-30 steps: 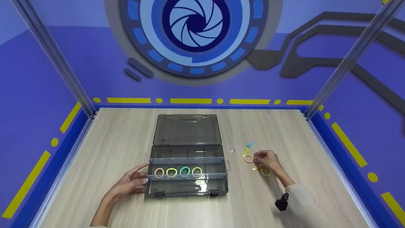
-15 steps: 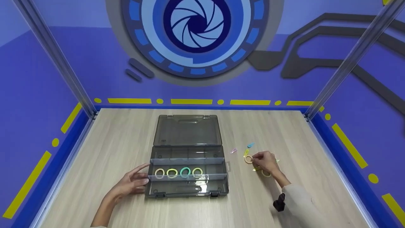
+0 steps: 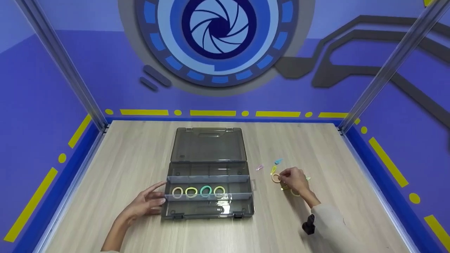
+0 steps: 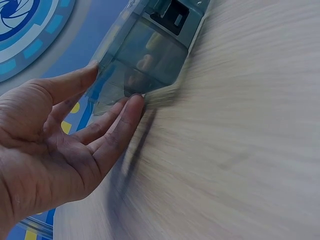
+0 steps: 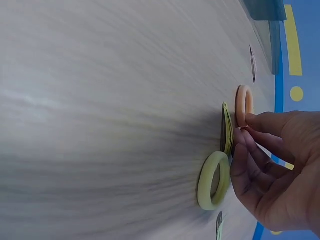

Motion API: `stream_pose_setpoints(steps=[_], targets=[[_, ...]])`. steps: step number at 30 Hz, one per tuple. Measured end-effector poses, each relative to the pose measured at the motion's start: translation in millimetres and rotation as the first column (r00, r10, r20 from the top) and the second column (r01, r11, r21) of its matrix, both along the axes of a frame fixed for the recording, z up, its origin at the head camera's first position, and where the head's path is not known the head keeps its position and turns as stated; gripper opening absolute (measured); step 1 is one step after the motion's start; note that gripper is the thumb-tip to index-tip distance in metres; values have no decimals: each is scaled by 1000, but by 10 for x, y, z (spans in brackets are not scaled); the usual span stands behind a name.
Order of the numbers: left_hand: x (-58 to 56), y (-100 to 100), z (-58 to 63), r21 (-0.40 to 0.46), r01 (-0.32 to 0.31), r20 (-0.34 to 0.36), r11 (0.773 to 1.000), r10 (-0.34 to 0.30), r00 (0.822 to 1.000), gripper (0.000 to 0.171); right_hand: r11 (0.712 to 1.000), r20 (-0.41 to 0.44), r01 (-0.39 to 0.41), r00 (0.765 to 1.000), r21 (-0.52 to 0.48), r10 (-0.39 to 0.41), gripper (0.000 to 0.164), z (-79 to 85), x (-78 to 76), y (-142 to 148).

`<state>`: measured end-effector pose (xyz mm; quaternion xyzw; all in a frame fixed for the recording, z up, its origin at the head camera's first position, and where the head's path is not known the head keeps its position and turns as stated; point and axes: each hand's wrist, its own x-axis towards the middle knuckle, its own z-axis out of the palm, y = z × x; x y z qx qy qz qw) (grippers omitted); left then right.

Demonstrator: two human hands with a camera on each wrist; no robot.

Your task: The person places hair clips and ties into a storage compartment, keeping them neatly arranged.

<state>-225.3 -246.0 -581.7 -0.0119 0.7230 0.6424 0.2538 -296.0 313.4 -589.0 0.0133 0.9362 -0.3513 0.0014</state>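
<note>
My right hand (image 3: 296, 181) is at the right of the table, thumb and forefinger pinching the edge of an orange hair tie (image 5: 241, 106). Just below that hand in the right wrist view lie a yellow snap hair clip (image 5: 227, 131) and a pale yellow hair tie (image 5: 204, 186); the head view shows both partly covered. With fingers extended, my left hand (image 3: 140, 204) touches the left side of a smoky clear organizer box (image 3: 207, 210), whose lid is up. Its middle row holds several hair ties, among them a green one (image 3: 201, 191).
Beyond the right hand lie a blue hair clip (image 3: 278, 161), a yellow clip (image 3: 273, 169) and a pink clip (image 3: 259, 167). A light green clip (image 5: 219, 226) is near the pale yellow tie. Blue panels and metal posts (image 3: 383, 70) enclose the table.
My right hand has shifted slightly left and closed its fingertips on the orange hair tie, uncovering the green clip behind it. My left hand has stayed against the box.
</note>
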Motion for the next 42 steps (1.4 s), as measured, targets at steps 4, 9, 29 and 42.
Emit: stream_pose_setpoints(steps=[4, 9, 29, 42], targets=[[-56, 36, 0, 5, 37, -14, 999, -36, 999, 76, 998, -19, 46, 999, 41, -46, 8, -6, 34, 10], [-47, 12, -7, -10, 49, -7, 999, -50, 999, 77, 999, -8, 40, 999, -12, -40, 10, 31, 70, -7], [-6, -21, 19, 15, 43, -4, 999, -43, 999, 78, 969, -30, -117, 993, -218, 114, 9, 373, 115, -127], [-14, -10, -22, -12, 18, 27, 1000, -18, 999, 78, 905, 12, -211, 973, -369, 232, 21, 551, 160, -437]])
